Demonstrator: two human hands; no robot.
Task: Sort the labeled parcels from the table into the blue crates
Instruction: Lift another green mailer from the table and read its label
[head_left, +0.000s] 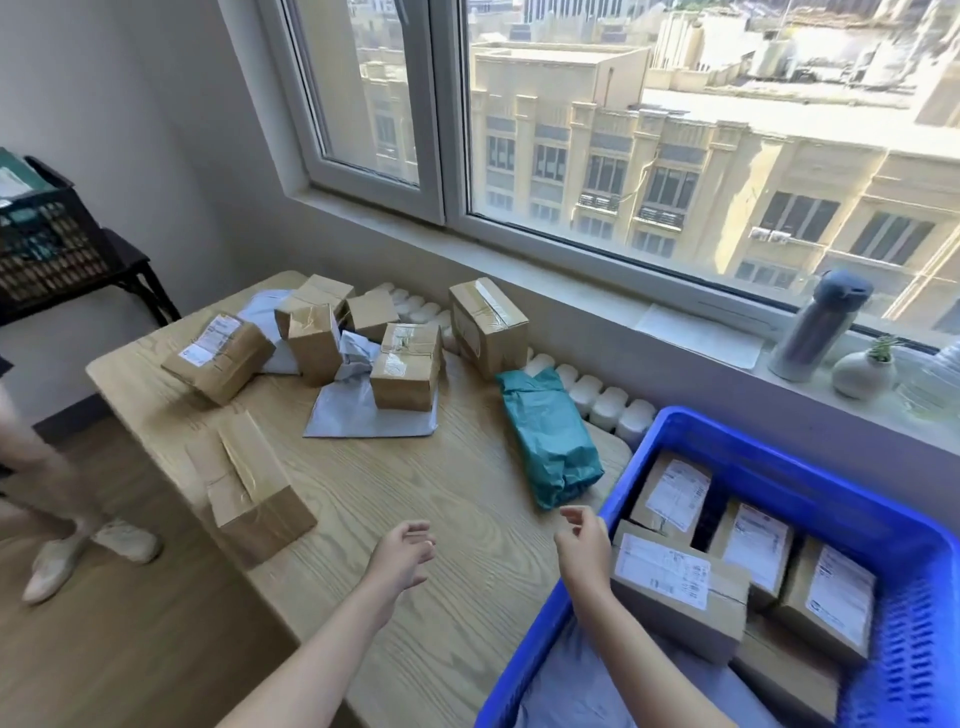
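Observation:
A wooden table (441, 519) holds several brown cardboard parcels: one near the front left (254, 488), a labeled one at the far left (218, 356), a cluster at the back (405, 366) and a larger one near the wall (488, 325). A teal mailer bag (553, 436) lies right of centre. The blue crate (769, 462) at the right holds several labeled boxes; the nearest (680, 587) lies by its left rim. My left hand (402, 558) hovers open over the table. My right hand (584, 548) is open at the crate's left rim, holding nothing.
Grey mailer bags (363, 410) lie under the back cluster. A white radiator (597, 397) runs behind the table under the windowsill, which carries a grey bottle (821, 325) and small vase (865, 371). A dark crate (47, 244) sits on a stand at left. Another person's legs (47, 499) stand nearby.

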